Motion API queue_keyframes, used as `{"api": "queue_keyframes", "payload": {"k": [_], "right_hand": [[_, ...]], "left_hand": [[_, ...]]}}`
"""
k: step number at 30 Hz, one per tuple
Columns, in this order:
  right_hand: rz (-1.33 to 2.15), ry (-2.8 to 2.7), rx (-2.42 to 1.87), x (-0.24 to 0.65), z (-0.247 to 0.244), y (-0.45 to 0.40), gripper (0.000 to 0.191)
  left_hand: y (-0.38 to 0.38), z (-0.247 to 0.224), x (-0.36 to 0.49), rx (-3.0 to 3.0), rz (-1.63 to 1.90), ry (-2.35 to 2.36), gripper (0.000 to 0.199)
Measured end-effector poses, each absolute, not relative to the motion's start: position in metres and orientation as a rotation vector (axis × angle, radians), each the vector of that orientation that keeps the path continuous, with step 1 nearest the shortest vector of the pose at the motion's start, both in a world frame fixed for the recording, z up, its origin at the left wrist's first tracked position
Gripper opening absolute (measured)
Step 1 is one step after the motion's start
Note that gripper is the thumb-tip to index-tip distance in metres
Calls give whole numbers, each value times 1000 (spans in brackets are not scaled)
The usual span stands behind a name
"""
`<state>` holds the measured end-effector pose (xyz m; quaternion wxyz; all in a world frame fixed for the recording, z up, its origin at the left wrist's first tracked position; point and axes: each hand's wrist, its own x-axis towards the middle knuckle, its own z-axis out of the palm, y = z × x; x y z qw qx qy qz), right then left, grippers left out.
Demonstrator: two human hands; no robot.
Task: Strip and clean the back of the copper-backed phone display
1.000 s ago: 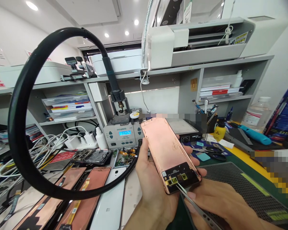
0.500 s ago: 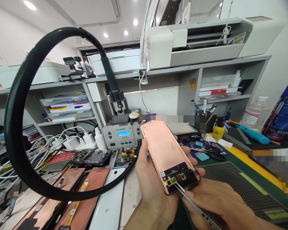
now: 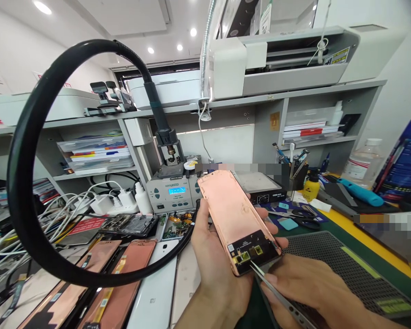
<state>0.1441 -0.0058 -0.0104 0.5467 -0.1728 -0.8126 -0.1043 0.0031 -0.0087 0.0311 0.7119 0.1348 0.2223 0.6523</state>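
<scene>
Tweezers (image 3: pixel 285 301) in play, gripped by the right hand (image 3: pixel 308 276) at four o'clock, aimed at the black end (image 3: pixel 248 241) of the pink phone panel (image 3: pixel 228 205) at five, cradled in the left hand (image 3: pixel 212 260) at six: seemingly delicate picking, contact unclear, next move wanting steadiness!

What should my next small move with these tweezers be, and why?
Probably ease the tweezers toward the left yellow-edged square: your left hand cradles the pink panel, and your right hand has their tips beside that square, though contact isn't clear.
</scene>
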Motion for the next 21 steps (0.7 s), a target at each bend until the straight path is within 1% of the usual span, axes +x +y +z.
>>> {"api": "queue_keyframes", "payload": {"k": [2,4,13,19,21], "right_hand": [[-233,-1955,-378,144,-14,-6,20],[-218,-1973,-377,144,-15,-5,21],[-242,-1970,-370,144,-6,-4,21],[-236,-1957,-334,143,-11,-6,22],[-215,-1937,-395,141,-14,-5,17]], "left_hand": [[-9,31,2,333,1469,468,72],[-10,31,2,372,1472,443,71],[-10,33,4,414,1442,466,73],[-9,34,3,380,1411,512,75],[-10,34,3,366,1400,515,75]]}}
